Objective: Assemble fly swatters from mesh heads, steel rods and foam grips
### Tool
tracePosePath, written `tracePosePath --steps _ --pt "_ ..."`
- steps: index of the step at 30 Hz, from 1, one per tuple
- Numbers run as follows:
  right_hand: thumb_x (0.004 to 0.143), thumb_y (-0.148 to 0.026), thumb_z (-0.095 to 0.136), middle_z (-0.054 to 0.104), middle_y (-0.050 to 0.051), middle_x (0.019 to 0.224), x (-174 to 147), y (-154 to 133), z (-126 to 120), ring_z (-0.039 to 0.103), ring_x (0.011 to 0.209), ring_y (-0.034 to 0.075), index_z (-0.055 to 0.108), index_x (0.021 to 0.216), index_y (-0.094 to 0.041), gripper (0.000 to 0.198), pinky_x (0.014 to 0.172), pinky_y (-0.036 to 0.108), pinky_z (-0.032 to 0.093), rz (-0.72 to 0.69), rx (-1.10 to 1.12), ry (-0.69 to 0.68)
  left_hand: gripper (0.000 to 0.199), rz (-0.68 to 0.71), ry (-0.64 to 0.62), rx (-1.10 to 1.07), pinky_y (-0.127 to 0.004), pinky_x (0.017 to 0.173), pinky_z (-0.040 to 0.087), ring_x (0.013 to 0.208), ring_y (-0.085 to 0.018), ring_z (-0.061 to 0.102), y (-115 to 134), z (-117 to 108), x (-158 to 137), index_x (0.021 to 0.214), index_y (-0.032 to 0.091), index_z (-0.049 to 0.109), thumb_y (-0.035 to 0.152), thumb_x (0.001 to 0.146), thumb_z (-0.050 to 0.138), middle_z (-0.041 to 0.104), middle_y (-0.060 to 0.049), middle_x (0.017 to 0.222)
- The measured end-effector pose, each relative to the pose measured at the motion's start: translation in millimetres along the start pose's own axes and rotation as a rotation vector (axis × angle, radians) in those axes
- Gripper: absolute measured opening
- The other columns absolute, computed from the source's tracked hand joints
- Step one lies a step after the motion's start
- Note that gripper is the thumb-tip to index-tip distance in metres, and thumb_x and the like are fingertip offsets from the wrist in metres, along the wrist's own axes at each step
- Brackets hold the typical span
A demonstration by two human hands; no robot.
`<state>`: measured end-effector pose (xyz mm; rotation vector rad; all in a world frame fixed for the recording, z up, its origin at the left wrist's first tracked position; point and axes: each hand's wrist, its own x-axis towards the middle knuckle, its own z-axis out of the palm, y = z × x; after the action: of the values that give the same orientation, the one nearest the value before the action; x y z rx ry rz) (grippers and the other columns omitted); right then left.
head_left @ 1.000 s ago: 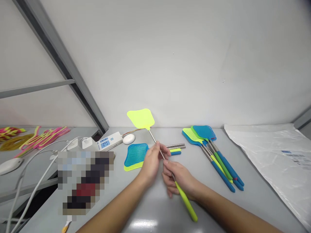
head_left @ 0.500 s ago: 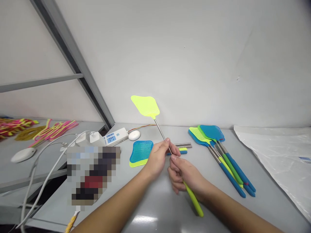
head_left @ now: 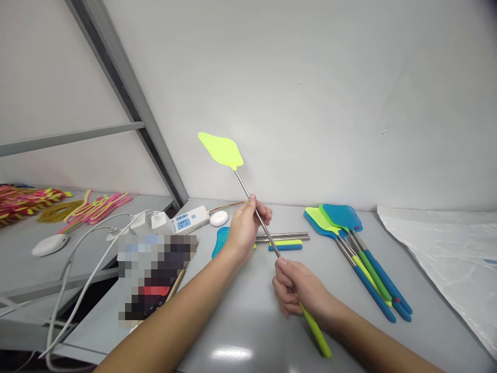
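A fly swatter [head_left: 223, 151] with a yellow-green head, a thin metal rod and a yellow-green grip is held tilted up to the left above the table. My left hand [head_left: 247, 228] pinches its rod at mid-length. Lower down, my right hand [head_left: 297, 287] wraps the rod just above the grip. Behind my left hand lies a loose blue swatter head [head_left: 220, 243], mostly hidden. Several loose metal rods [head_left: 291, 235] and a blue grip [head_left: 285, 247] beside a yellow-green one rest just beyond my hands.
Several assembled fly swatters [head_left: 363, 259] lie in a pile on the right, near a clear plastic sheet [head_left: 438, 248]. To the left are a white power strip [head_left: 190, 220], a white mouse-like object [head_left: 219, 218], white cables [head_left: 77, 290] and pink-yellow cords [head_left: 99, 207]. A grey metal frame [head_left: 128, 98] rises behind.
My left hand has moved up and left along with the swatter's head, and more bare rod shows between my hands. My right hand keeps its hold. The view has shifted slightly.
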<state>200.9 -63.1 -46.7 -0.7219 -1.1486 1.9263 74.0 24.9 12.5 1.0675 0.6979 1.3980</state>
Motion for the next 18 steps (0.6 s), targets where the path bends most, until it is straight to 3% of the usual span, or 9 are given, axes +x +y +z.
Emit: tracePosePath --steps 4,9,18 --pt "0.093 -0.055 0.037 0.033 -0.011 0.039 -1.7 2.1 -5.1 0.025 0.029 0.005 0.032 0.062 -0.022 0.045 0.038 0.022 0.034 -0.043 -0.023 0.095 0.049 -0.076 0.003 0.144 -0.026 0.06 0.038 0.058 -0.013 0.049 -28.5 19.4 -31.1 0.064 0.017 0.053 0.057 0.09 0.041 0.057 -0.002 0.062" --pt "0.09 -0.06 0.04 0.031 -0.01 0.035 -1.9 4.4 -6.4 0.026 0.028 0.006 0.031 0.059 -0.023 0.049 0.036 0.021 0.031 -0.023 -0.057 0.113 0.044 -0.063 0.031 0.123 -0.028 0.068 0.041 0.064 -0.015 0.051 -45.3 28.8 -66.6 0.067 0.019 0.053 0.054 0.09 0.041 0.057 -0.002 0.065" --pt "0.091 -0.057 0.039 0.031 -0.011 0.041 0.6 6.5 5.3 0.024 0.031 0.006 0.03 0.064 -0.023 0.044 0.04 0.023 0.037 -0.018 0.011 0.038 0.042 -0.011 0.07 0.065 -0.027 0.064 0.037 0.059 -0.013 0.046 -25.4 19.8 -46.8 0.062 0.019 0.043 0.05 0.092 0.042 0.053 -0.001 0.057"
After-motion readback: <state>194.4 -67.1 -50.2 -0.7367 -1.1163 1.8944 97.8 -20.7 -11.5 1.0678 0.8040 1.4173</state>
